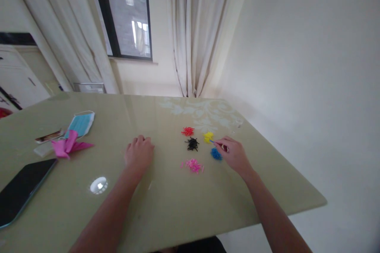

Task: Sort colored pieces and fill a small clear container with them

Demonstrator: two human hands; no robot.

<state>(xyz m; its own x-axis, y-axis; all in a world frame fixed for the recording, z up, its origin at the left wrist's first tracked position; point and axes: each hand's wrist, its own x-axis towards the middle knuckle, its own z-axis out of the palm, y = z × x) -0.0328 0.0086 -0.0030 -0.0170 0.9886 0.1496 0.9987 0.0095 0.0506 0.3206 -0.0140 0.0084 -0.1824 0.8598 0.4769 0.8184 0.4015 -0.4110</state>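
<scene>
My right hand (233,153) is closed in a pinch over the right part of the table. A thin blue stick-like thing (211,141) pokes out from the fingertips toward a small pile of yellow pieces (208,137); its exact kind is too small to make out. Just below the fingers lies a pile of blue pieces (216,154). To their left are piles of red pieces (187,131), black pieces (192,144) and pink pieces (194,165). My left hand (139,152) rests palm down on the tabletop, fingers loosely bent, holding nothing visible.
On the left of the glossy table (178,209) lie a dark tablet-like device (25,185), a pink folded paper bird (69,145), a blue face mask (80,123) and a small flat packet (49,136). A white wall (311,87) borders the right side.
</scene>
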